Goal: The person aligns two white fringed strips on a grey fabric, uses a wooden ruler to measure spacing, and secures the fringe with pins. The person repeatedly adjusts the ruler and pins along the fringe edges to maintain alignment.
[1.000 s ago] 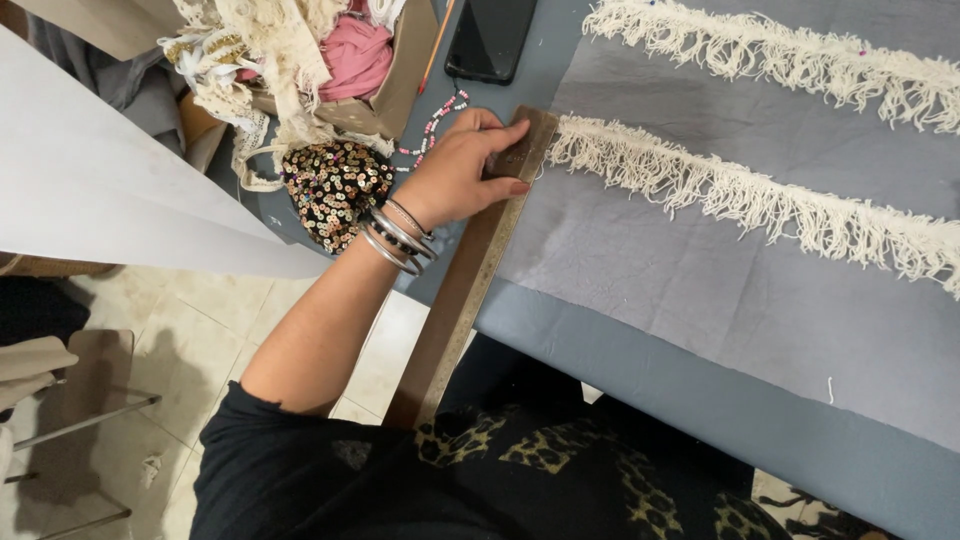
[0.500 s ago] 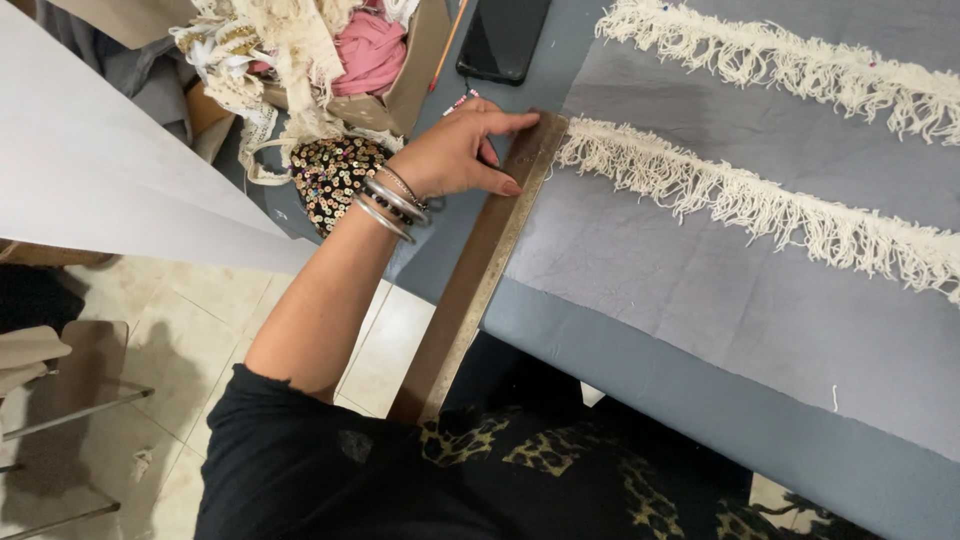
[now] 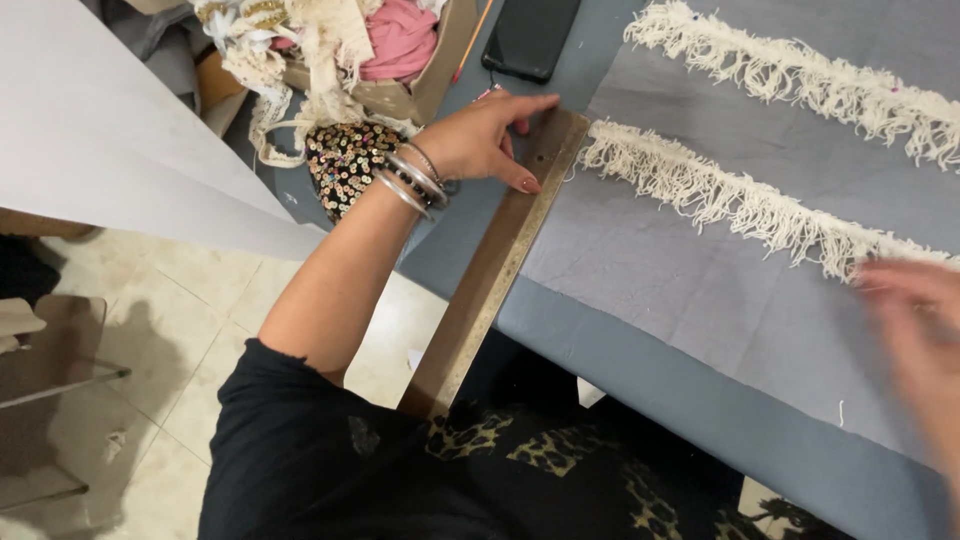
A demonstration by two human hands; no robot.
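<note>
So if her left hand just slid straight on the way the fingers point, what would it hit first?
Probably the near end of the cream fringe trim, just past the ruler that the left hand presses; depth is hard to judge.

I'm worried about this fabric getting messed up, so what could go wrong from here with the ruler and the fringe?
1. The left hand presses only the far end of the long metal ruler; its near end juts past the table edge, so it could pivot off line.
2. The right hand, blurred, is at the cream fringe and might drag the grey fabric askew.
3. The phone lies close beside the ruler's far end and could get knocked.
</note>
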